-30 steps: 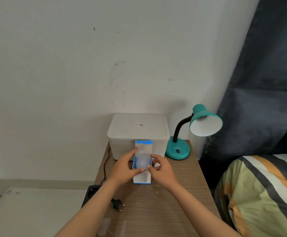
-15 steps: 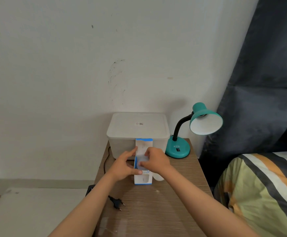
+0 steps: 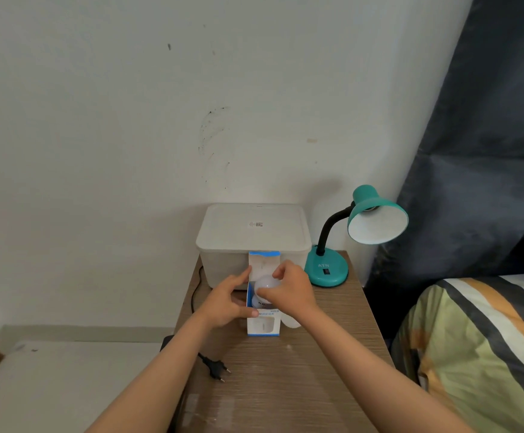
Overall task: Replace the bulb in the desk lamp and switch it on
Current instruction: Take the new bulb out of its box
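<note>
Closest to the camera was the wood-grain worktop (image 3: 285, 385), pretty bare at the near end apart from a loose black plug (image 3: 216, 367) lying near its left edge, its cable running off over that side. A bit further in stood a small blue and white bulb box (image 3: 263, 323), upright with its top flap open. The left hand (image 3: 227, 303) was curled around the box's left side, thumb across the front, keeping it steady. The right hand (image 3: 290, 290) had its fingers closed on a white bulb (image 3: 263, 285) sitting right at the mouth of the box, half out of it. Something pale and rounded poked out just under the right wrist, couldn't tell what it was.

Behind the box was a frosted plastic storage box (image 3: 254, 232) with its lid on, pushed up against the wall. To the right of that, the teal desk lamp (image 3: 376, 220) stood on the back right corner, black gooseneck, shade tipped towards the camera.

The wall (image 3: 160, 120) was plain white with some dark scuff marks. A dark curtain (image 3: 488, 151) hung on the right, and a bed (image 3: 488, 339) with a striped cover sat beside the worktop.
</note>
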Action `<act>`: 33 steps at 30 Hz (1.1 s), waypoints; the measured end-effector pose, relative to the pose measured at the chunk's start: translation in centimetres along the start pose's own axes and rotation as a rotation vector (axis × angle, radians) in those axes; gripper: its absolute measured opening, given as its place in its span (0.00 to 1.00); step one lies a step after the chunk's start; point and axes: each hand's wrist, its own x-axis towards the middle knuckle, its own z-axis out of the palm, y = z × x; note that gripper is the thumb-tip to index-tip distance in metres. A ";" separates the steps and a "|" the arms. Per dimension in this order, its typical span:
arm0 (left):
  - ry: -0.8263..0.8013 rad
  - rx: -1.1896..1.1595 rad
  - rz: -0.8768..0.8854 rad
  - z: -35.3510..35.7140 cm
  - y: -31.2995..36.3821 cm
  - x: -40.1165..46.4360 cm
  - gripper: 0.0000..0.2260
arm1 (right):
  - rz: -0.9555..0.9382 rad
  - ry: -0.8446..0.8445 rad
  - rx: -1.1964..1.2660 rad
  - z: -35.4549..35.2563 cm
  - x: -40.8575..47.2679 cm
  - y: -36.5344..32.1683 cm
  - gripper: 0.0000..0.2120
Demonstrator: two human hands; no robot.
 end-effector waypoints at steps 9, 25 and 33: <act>0.036 -0.023 0.005 0.4 -0.3 -0.4 0.43 | -0.079 0.122 0.345 -3.2 -1.1 0.5 0.13; 0.167 0.023 0.038 2.3 -0.5 -1.5 0.29 | -0.083 -0.007 -0.199 -1.9 -4.2 2.7 0.08; 0.194 0.005 0.050 2.8 -0.7 -1.6 0.25 | -0.069 0.140 -0.234 -0.3 -3.9 2.4 0.07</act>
